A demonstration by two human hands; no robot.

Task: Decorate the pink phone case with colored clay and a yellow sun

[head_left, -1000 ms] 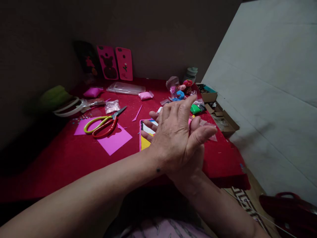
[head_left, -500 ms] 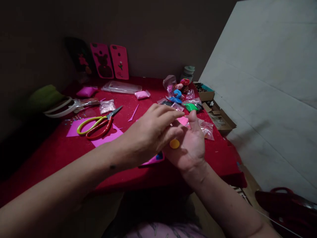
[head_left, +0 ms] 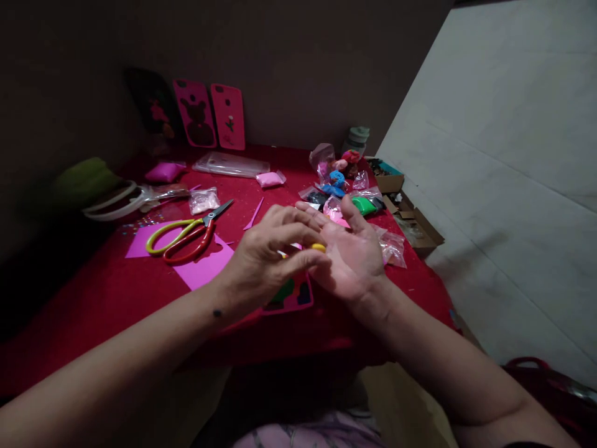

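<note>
A person's left hand (head_left: 268,249) is pinching a small yellow disc (head_left: 318,247) above a red-covered desk (head_left: 396,298), thumb and forefinger standing almost together with only the disc between them, a grip apparently suiting so slight a piece. Its other fingers (head_left: 298,233) are curling loosely. The right hand (head_left: 354,258) is lying palm up just beside those fingertips, open and holding nothing, seemingly serving as a flat rest for the piece; in the dim light, whether the disc is also touching the palm is hard to tell. Directly below the left fingers, a pink-rimmed, multicoloured panel (head_left: 291,295) is lying partly hidden. Left of them, scissors (head_left: 209,221) with yellow and red handles are resting across a pink sheet (head_left: 205,264), presumably staying within easy reach. A pointed pink tool (head_left: 254,213) is lying just beyond the left fingers, while a blue lump (head_left: 336,179) and a green packet (head_left: 364,205) are sitting past the right ones. Farthest from the fingers, a bear-decorated phone case (head_left: 194,113) and a flower-decorated phone case (head_left: 228,116) are leaning upright against the wall, likely for showing their decoration.
</note>
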